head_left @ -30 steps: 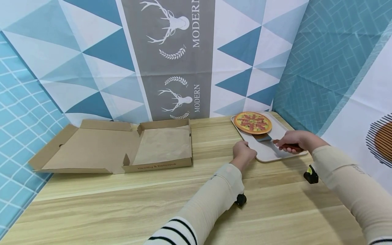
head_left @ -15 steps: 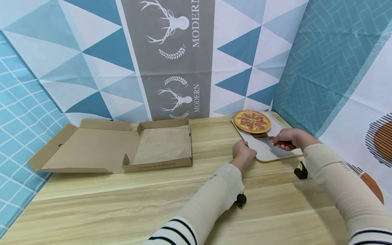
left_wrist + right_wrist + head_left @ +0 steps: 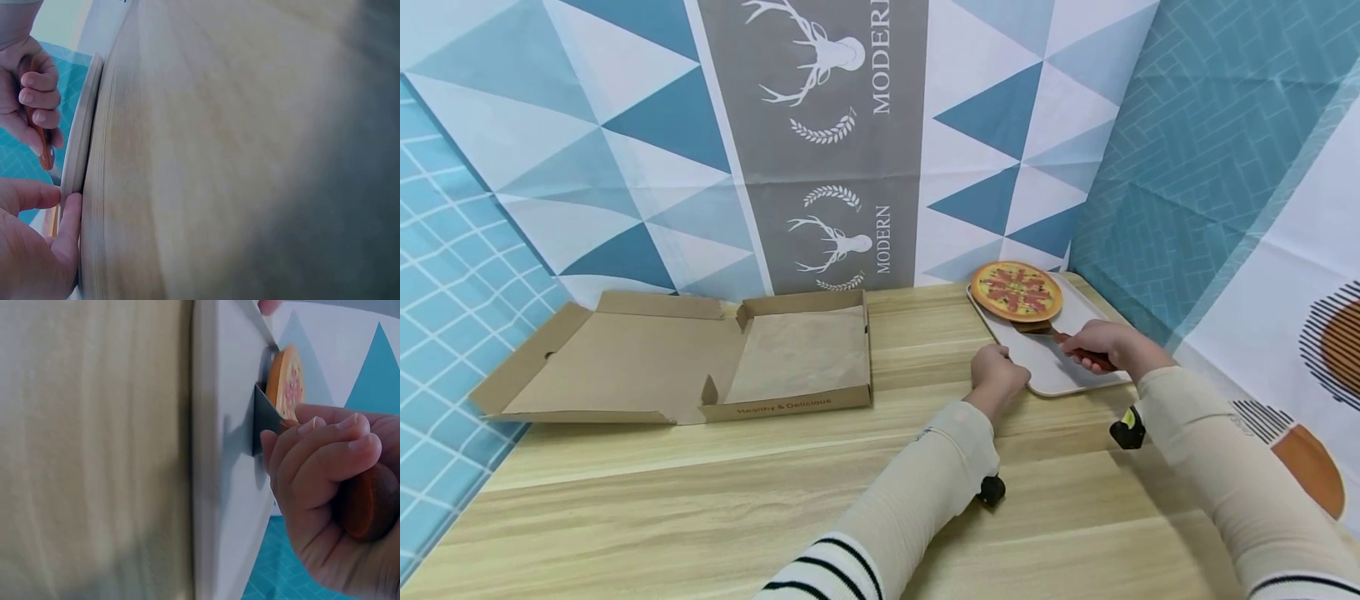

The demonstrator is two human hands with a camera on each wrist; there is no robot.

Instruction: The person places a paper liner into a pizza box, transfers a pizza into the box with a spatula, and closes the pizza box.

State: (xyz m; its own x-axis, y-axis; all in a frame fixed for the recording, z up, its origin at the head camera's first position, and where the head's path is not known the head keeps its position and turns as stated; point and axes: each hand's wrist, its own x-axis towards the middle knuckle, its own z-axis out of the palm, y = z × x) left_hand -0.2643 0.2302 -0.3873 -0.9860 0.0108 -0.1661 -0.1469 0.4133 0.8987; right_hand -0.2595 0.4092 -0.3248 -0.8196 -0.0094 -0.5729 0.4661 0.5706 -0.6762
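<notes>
At the right of the head view, a round pizza (image 3: pixel 1017 292) with an orange rim lies at the far end of a white tray (image 3: pixel 1052 379). My right hand (image 3: pixel 1101 346) grips the brown handle of a pizza server (image 3: pixel 1062 337); its metal blade (image 3: pixel 265 422) reaches under the pizza's near edge, and how deep it goes is hidden. The server's blade looks tilted to the tray in the right wrist view. My left hand (image 3: pixel 997 373) pinches the tray's left rim, thumb and finger on either side of the edge (image 3: pixel 81 131).
An open cardboard pizza box (image 3: pixel 786 404) stands on the left of the wooden table (image 3: pixel 737 508), its lid (image 3: pixel 625 362) folded out leftward and paper (image 3: pixel 805 350) lining its base. Patterned cloth walls (image 3: pixel 970 125) rise behind and beside the table.
My right hand has moved left and the server's blade has slid further under the pizza. The pizza has shifted slightly away and its near edge looks raised. My left hand stays put.
</notes>
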